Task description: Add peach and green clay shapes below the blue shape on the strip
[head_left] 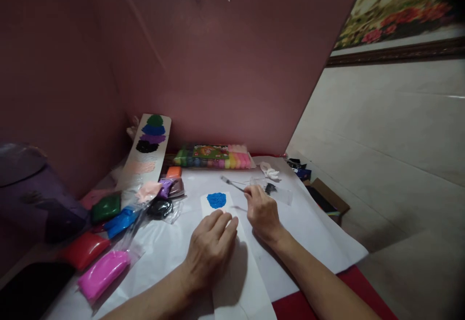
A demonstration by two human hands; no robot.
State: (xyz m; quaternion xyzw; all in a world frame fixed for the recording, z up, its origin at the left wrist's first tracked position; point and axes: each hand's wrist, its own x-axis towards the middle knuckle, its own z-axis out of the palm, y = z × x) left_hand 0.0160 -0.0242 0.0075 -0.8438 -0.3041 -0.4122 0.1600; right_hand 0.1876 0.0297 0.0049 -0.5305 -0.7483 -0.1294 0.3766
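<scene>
In my right hand [263, 213] is a slim grey tool [232, 183] with a broad, flat tip; its exact kind is too small to make out. The tip points up and left, above the white sheet. My left hand [212, 245] lies over a long white card strip [241, 286], fingers bent and pressed together at the tips. Something small and pinkish shows by the fingertips, mostly hidden. Just beyond them a patch of blue clay [217, 200] is spread on the strip's far end.
Bags of coloured clay, including pink [104, 272], red [86, 251] and green [105, 207], crowd the left. A second card [162, 161] with coloured patches leans behind them. A multicolour clay pack [212, 157] lies at the back. White scraps [269, 171] and clear plastic [281, 195] lie right.
</scene>
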